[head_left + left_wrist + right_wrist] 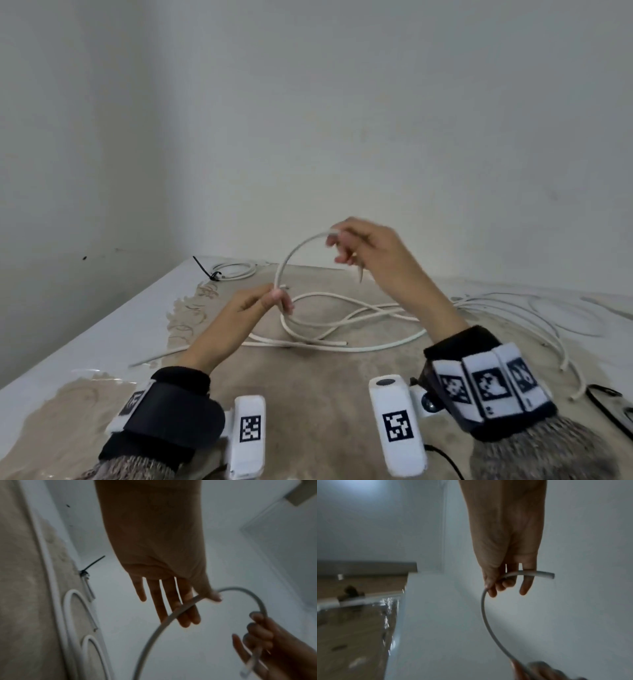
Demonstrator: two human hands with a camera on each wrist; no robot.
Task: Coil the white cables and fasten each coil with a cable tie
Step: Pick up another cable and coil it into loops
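A white cable (290, 254) arcs up off the table between my two hands. My left hand (274, 300) pinches it low, thumb against the fingers (188, 609), just above the loose loops (329, 325) on the beige mat. Farther right and higher, my right hand (344, 240) grips the cable near its cut end (551, 575), which sticks out past the fingers. The arc shows in the left wrist view as the cable (154, 631) and in the right wrist view as the cable (486, 622). At the back left lies a finished coil (236, 269) with a black cable tie (205, 270).
More loose white cables (513, 308) sprawl over the right side of the table. A dark flat object (609, 407) lies at the right edge. The table's left edge (102, 329) runs diagonally, and a plain wall stands close behind.
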